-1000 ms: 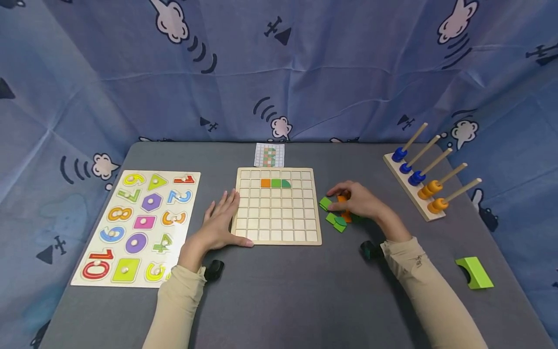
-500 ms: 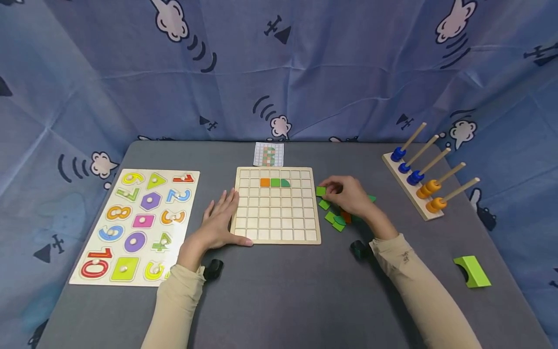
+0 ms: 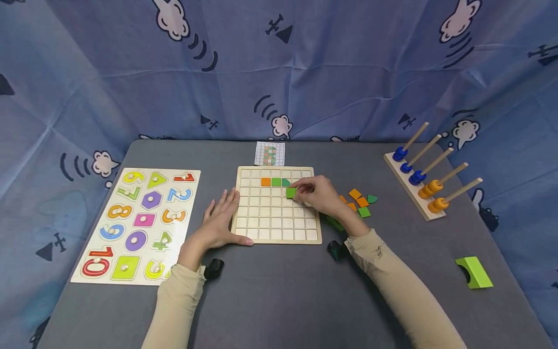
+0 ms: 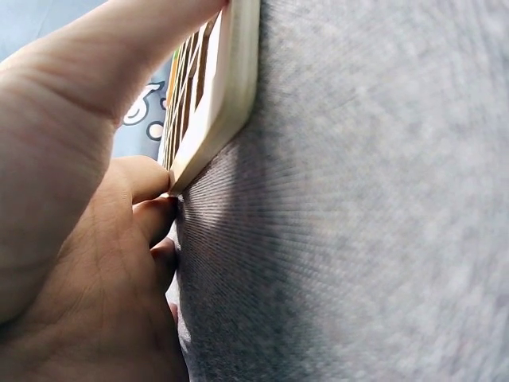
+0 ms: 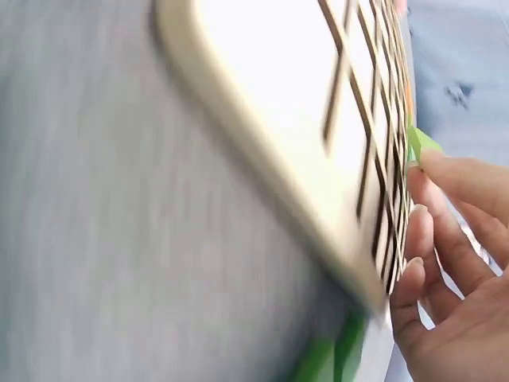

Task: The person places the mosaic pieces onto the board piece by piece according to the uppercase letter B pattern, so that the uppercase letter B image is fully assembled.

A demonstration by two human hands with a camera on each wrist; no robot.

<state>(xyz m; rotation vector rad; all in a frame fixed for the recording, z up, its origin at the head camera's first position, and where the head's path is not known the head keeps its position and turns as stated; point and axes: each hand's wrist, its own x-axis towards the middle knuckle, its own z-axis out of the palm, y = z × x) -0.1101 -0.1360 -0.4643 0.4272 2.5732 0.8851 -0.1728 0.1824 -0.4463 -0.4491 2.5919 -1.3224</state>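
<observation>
My right hand (image 3: 321, 195) pinches a light green square tile (image 3: 290, 193) between thumb and fingertips, over the upper right part of the wooden grid board (image 3: 261, 213). In the right wrist view the same green tile (image 5: 423, 143) sticks out past the fingertips. One row of the board holds an orange square (image 3: 265, 182), a green square (image 3: 276, 182) and a dark green rounded piece (image 3: 286, 182). Along the board's left edge lie the spread fingers of my left hand (image 3: 215, 225), its thumb at the front edge. The left wrist view shows it touching the board's corner (image 4: 215, 135).
Behind the board lies a small pattern card (image 3: 269, 154). Several loose tiles (image 3: 362, 201) are scattered to its right, some partly hidden by the right forearm. A number-and-shape puzzle (image 3: 146, 252) lies left. A peg stacker (image 3: 414, 186) and a green arch block (image 3: 475, 272) are at the right.
From the loose tiles, the right hand has picked up a light green square and carried it left over the board. The left hand has stayed at the board's edge.
</observation>
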